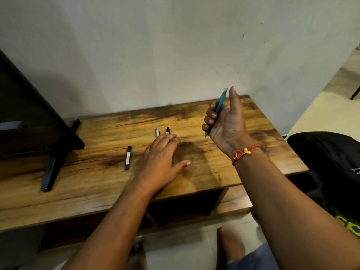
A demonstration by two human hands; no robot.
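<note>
Right hand (226, 121), raised, grips teal pen (221, 102); left hand (161, 158) covers black pen (168, 130).

A plain, pale grey-green wall (175, 45) rises straight behind the wooden counter (93, 186), marked by a few dark specks toward the right. The counter's top is warm brown with dark streaks in the grain, and an open compartment (185, 207) lies in shadow under its front edge. At the left a black screen (29, 114) stands on a black foot (52, 172). Cream floor tiles (319, 110) spread away to the right, where a black bag (331, 162) sits just beside the counter's end. The light is soft and dim.
</note>
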